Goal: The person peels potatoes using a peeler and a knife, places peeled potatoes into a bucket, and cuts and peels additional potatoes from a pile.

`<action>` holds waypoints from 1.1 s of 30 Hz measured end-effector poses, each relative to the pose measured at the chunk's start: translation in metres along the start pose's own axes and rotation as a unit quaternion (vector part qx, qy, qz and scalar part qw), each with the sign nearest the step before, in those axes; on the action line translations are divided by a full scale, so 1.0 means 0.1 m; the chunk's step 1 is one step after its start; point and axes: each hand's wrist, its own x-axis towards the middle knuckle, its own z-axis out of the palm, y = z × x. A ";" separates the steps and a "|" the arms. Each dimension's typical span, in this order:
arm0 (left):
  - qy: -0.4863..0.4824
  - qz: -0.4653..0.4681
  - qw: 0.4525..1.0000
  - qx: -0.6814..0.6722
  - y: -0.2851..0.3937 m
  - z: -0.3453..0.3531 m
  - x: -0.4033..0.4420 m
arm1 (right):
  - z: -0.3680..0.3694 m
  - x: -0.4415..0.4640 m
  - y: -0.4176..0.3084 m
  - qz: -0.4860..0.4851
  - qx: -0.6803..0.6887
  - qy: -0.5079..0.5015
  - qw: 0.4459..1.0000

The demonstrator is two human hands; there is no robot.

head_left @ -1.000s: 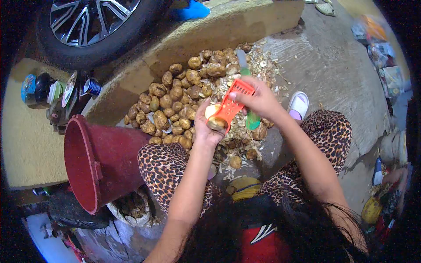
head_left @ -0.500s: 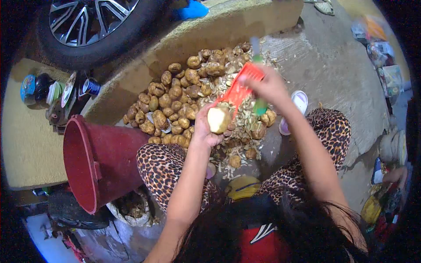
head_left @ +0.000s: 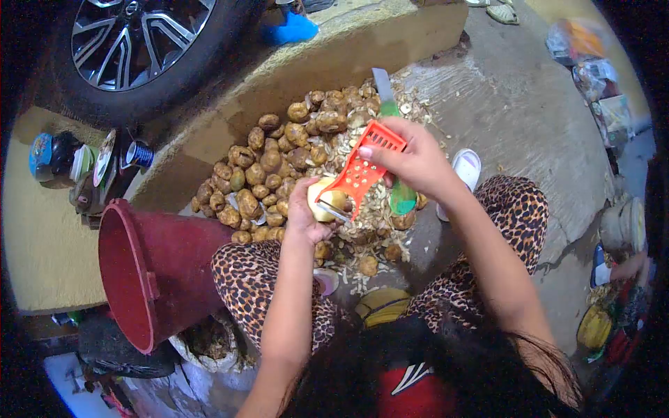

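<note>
My left hand (head_left: 302, 217) is wrapped round a mostly peeled, pale potato (head_left: 320, 198). In my right hand (head_left: 418, 159) is an orange peeler (head_left: 358, 171) with a perforated body, its metal blade lying against the potato. The same hand also keeps a knife (head_left: 384, 89) under the palm, blade pointing away, with the green handle end showing below the hand. Beyond my hands lies a heap of brown unpeeled potatoes (head_left: 270, 161). Pale peelings (head_left: 373, 202) are scattered beneath the peeler and to its right.
A dark red bucket (head_left: 174, 261) lies tipped at the left, beside a sack (head_left: 209, 341). A low concrete ledge (head_left: 244, 90) runs behind the potatoes, with a car wheel (head_left: 139, 45) above it. Plastic-wrapped items (head_left: 596, 76) line the right side.
My right hand has brought the peeler down and left, so its blade now touches the potato. The potato has shifted slightly left in my left hand.
</note>
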 end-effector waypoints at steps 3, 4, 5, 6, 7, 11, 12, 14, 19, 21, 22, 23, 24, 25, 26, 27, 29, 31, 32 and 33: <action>-0.070 -0.035 0.994 -0.070 0.02 -0.07 -0.05 | -0.14 0.02 0.06 0.018 0.105 0.098 0.989; -0.123 -0.059 0.986 -0.097 0.04 -0.09 -0.06 | -0.21 0.02 0.09 0.059 0.216 0.116 0.968; -0.141 -0.058 0.982 -0.113 0.04 -0.10 -0.07 | -0.27 0.04 0.12 0.059 0.262 0.139 0.953; -0.159 -0.057 0.977 -0.129 0.04 -0.04 -0.14 | -0.32 0.06 0.17 0.059 0.308 0.161 0.936; -0.178 -0.054 0.972 -0.144 0.05 0.03 -0.21 | -0.36 0.08 0.21 0.058 0.353 0.181 0.916; -0.202 -0.027 0.969 -0.141 0.16 0.26 -0.55 | -0.33 0.02 0.12 0.063 0.307 0.242 0.918; -0.224 -0.034 0.962 -0.155 0.19 0.32 -0.62 | -0.32 0.01 0.10 0.042 0.287 0.240 0.926; -0.289 -0.060 0.932 -0.212 0.23 0.33 -0.70 | -0.28 -0.01 0.09 0.020 0.264 0.245 0.933; -0.368 -0.078 0.883 -0.279 0.30 0.36 -0.86 | -0.16 -0.13 -0.03 0.003 0.250 0.180 0.951; -0.382 -0.073 0.873 -0.293 0.30 0.35 -0.88 | -0.06 -0.20 -0.12 0.017 0.249 0.151 0.957; -0.385 -0.072 0.870 -0.301 0.30 0.36 -0.91 | 0.00 -0.23 -0.15 0.025 0.248 0.137 0.959; -0.388 -0.071 0.866 -0.308 0.31 0.37 -0.95 | 0.04 -0.26 -0.17 0.023 0.212 0.124 0.969; -0.387 -0.069 0.865 -0.311 0.31 0.37 -0.97 | 0.07 -0.28 -0.18 0.021 0.176 0.110 0.978; -0.387 -0.067 0.865 -0.313 0.32 0.38 -0.98 | 0.09 -0.30 -0.19 0.019 0.139 0.097 0.985; -0.387 -0.066 0.864 -0.316 0.32 0.39 -1.00 | 0.11 -0.32 -0.18 0.008 0.099 0.077 0.992; -0.380 -0.064 0.867 -0.317 0.32 0.40 -1.02 | 0.15 -0.35 -0.19 -0.022 0.079 0.071 0.994; -0.368 -0.061 0.872 -0.318 0.33 0.41 -1.05 | 0.26 -0.38 -0.26 -0.086 0.037 0.060 0.994; -0.349 -0.015 0.893 -0.285 0.35 0.44 -1.09 | 0.34 -0.42 -0.33 -0.052 0.045 0.043 0.997; -0.339 0.008 0.902 -0.267 0.35 0.46 -1.11 | 0.37 -0.44 -0.38 -0.058 0.032 0.040 0.997; -0.329 0.116 0.921 -0.173 0.35 0.49 -1.11 | 0.38 -0.46 -0.42 -0.065 0.018 0.037 0.997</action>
